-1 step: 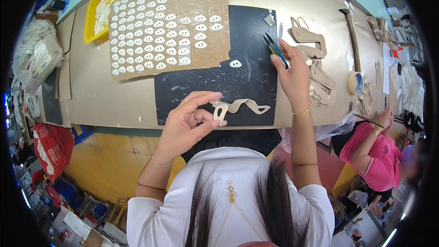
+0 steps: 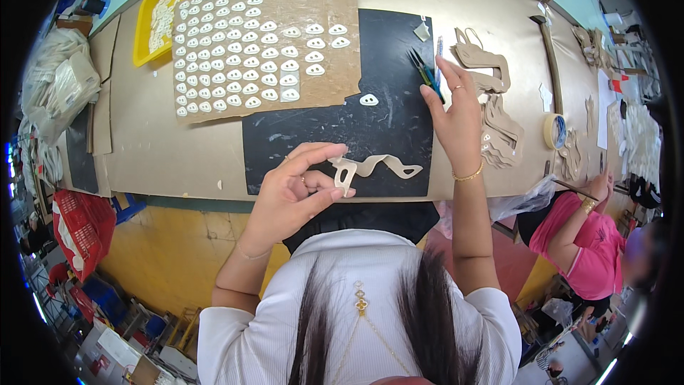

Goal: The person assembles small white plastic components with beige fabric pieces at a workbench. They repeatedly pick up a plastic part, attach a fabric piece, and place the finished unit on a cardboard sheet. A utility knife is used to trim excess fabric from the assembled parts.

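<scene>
My left hand is closed, pinching the near end of a beige cut strip with slots at its ends. From my fingers the strip curves right in a wave over the black mat. Farther off, at the mat's right edge, my right hand grips dark green tweezers between thumb and fingers, their points toward the far left. On the mat, left of the tweezers, lies one small white two-holed piece. A blue-and-white pen lies just beyond my right fingertips.
Brown cardboard bears rows of white two-holed pieces at the far left, beside a yellow tray of small white bits. To the right are beige cut-outs, a tape roll and a hammer. A person in pink sits at right.
The tweezers in my right hand have tilted slightly, their points now more upright, and more of the pen shows. My left hand and the strip look unmoved.
</scene>
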Available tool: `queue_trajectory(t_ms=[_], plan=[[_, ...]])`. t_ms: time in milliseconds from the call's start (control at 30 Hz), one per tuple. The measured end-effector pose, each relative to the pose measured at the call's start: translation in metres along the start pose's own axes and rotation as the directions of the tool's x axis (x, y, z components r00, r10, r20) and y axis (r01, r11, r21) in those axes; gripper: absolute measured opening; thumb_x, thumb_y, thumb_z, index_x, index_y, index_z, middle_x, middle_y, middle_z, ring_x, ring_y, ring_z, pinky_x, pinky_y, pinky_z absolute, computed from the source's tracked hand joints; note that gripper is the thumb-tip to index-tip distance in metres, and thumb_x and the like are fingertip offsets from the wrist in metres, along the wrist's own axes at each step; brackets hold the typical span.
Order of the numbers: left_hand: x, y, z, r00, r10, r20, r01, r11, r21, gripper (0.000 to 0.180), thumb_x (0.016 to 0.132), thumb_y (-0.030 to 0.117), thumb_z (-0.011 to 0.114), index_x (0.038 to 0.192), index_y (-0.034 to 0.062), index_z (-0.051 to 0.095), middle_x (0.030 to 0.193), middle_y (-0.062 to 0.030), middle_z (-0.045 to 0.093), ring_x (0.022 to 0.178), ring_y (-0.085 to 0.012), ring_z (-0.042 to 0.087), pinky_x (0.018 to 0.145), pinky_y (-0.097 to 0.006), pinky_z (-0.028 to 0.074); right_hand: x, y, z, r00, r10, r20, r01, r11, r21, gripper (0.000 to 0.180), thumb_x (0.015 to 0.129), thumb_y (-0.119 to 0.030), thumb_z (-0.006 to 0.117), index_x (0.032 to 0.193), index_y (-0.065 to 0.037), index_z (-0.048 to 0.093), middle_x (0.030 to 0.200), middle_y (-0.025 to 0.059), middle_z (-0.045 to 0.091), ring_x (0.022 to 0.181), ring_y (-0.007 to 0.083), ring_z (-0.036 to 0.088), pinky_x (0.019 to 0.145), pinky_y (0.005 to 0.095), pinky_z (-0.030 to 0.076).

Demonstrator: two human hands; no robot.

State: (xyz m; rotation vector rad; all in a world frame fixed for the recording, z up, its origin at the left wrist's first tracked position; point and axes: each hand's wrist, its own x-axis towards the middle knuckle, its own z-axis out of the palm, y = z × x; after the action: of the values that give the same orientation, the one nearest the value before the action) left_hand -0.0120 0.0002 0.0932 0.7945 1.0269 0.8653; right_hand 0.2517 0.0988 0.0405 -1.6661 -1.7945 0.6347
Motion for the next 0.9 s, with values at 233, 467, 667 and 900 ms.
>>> queue_trajectory(t_ms=[233, 467, 667, 900], plan=[[-0.002, -0.007, -0.007, 0.993, -0.119, 0.0, 0.113, 0.939, -0.326, 0.052, 0.089, -0.01, 0.067, 0.138, -0.0075, 0.051, 0.135, -0.0179, 0.058, 0.096, -0.023, 0.073, 0.086, -0.032, 0.061, -0.035, -0.053, 0.011, 0.792, -0.367, 0.487, 0.095, 0.863, 0.496, 0.047, 0.083, -0.017, 0.081, 0.127, -0.009, 0.067, 0.125, 0.0137, 0.064, 0.119, 0.0317, 0.061, 0.1, 0.0391, 0.049], [-0.014, -0.016, -0.022, 0.984, -0.021, -0.179, -0.013, 0.982, -0.189, 0.039, 0.094, -0.003, 0.066, 0.132, -0.0052, 0.057, 0.132, -0.0171, 0.06, 0.093, -0.0236, 0.074, 0.078, -0.03, 0.06, -0.065, -0.041, 0.041, 0.788, -0.216, 0.577, -0.394, 0.542, 0.742, 0.014, 0.094, -0.008, 0.071, 0.1, 0.0, 0.062, 0.107, 0.0118, 0.073, 0.098, 0.0158, 0.07, 0.086, 0.0296, 0.054], [-0.048, -0.049, -0.092, 0.684, 0.306, -0.662, 0.118, 0.85, 0.514, 0.024, 0.097, 0.004, 0.067, 0.119, -0.0034, 0.067, 0.09, -0.0099, 0.069, 0.08, -0.0181, 0.073, 0.07, -0.027, 0.057, -0.055, -0.03, 0.016, 0.79, -0.096, 0.606, -0.51, 0.446, 0.736, 0.012, 0.099, -0.002, 0.063, 0.106, 0.0, 0.053, 0.096, 0.0115, 0.067, 0.09, 0.0194, 0.072, 0.082, 0.0321, 0.059], [-0.05, -0.037, -0.123, 0.577, 0.5, -0.646, 0.496, 0.415, 0.763, 0.027, 0.09, 0.013, 0.076, 0.114, 0.0006, 0.069, 0.1, -0.0144, 0.068, 0.082, -0.0273, 0.066, 0.073, -0.038, 0.052, -0.038, -0.021, -0.022, 0.881, 0.035, 0.472, -0.416, 0.532, 0.737, 0.014, 0.1, -0.009, 0.065, 0.108, -0.001, 0.057, 0.082, 0.0069, 0.063, 0.06, 0.0087, 0.056, 0.054, 0.0243, 0.047]])
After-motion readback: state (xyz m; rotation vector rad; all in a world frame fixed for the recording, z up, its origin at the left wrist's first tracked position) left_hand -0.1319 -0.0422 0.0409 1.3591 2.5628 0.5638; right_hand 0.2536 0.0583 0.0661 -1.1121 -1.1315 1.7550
